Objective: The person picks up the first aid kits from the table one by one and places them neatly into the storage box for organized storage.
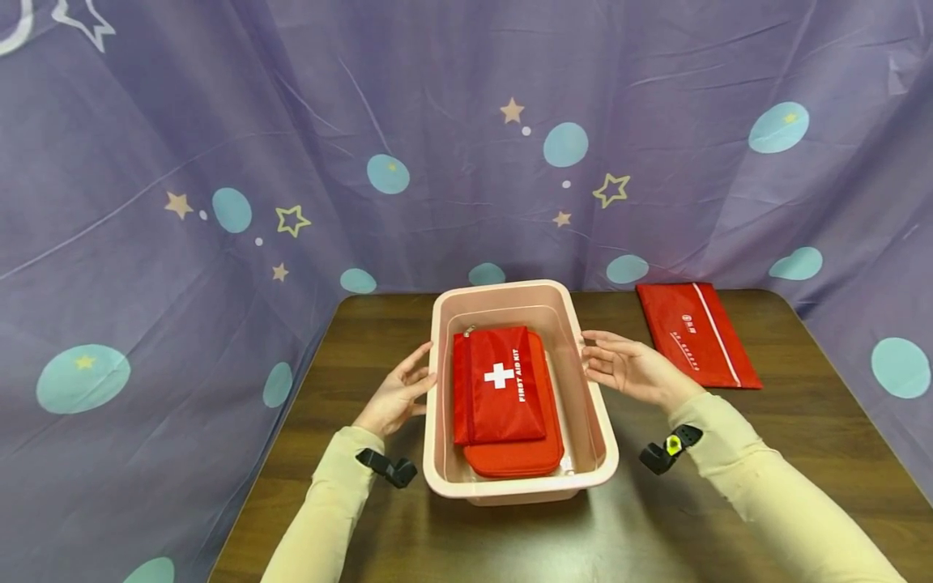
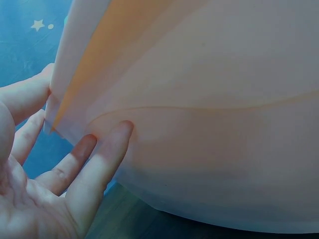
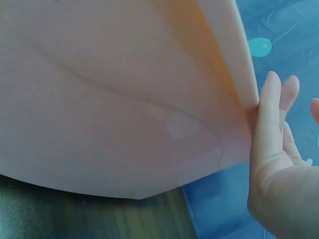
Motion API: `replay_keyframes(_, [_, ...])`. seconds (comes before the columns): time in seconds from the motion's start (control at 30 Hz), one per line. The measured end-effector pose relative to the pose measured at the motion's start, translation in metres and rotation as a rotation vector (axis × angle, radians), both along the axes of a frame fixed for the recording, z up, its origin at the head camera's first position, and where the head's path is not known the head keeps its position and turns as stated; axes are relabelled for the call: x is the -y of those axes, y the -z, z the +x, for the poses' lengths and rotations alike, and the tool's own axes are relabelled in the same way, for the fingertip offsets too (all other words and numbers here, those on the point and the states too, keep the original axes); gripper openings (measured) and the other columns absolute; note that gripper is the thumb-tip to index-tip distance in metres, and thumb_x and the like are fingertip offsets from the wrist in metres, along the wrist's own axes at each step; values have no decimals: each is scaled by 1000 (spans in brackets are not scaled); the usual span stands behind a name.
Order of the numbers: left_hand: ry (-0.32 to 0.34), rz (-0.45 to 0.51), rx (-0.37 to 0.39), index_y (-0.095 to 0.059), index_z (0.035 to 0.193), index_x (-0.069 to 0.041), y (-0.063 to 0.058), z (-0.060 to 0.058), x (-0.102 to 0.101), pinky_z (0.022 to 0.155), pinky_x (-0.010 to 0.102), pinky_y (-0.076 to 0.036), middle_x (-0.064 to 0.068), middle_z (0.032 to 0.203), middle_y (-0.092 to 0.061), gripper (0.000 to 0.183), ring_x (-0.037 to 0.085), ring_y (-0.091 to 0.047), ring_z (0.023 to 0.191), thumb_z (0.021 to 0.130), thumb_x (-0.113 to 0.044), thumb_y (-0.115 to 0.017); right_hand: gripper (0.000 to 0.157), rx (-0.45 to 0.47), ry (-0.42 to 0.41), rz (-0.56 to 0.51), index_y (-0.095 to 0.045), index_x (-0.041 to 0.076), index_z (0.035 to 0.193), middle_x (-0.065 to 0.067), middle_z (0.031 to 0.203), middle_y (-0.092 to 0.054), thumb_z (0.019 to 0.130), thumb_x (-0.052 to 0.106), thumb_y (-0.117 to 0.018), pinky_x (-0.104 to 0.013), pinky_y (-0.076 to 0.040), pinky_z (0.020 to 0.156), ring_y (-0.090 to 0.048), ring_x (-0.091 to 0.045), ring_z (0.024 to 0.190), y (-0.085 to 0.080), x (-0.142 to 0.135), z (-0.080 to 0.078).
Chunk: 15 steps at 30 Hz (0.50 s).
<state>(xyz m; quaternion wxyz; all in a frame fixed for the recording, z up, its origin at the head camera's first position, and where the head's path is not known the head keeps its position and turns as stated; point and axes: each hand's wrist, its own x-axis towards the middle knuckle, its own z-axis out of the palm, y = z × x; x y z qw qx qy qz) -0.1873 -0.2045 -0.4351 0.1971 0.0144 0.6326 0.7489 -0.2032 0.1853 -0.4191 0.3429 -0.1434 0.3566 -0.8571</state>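
A pale pink plastic basin [image 1: 594, 421] stands between my hands in the head view. Inside it a red first aid kit pouch [image 1: 503, 413] with a white cross lies on top of a flat orange-red case [image 1: 517, 461]. My left hand [image 1: 397, 397] is at the basin's left side; in the left wrist view, fairly straight fingers [image 2: 107, 164] touch the outer wall under the rim. On the opposite side, my right hand [image 1: 630, 368] has its extended fingertips at the right rim. In the right wrist view its fingers [image 3: 269, 114] lie straight along the rim's edge.
A flat red pouch [image 1: 692, 336] with a white stripe lies at the back right of the brown wooden table [image 1: 794, 437]. Behind and to the left hangs a purple curtain [image 1: 466, 105] with stars and blue spots. Each wrist wears a black strap with a small camera.
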Motion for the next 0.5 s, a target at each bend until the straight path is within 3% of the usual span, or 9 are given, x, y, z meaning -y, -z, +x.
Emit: replay_keyframes(0.5, [0,-7,-6,-19,152,-19,-1,1,0,74,41,-55,4,113,-49,66,17,-58,97,96,-3,-50,40,47,44,59,-61,15,116,-1,102,-65,104,11,-22,-30,-49,92,-62,-14,93,17,-24,4])
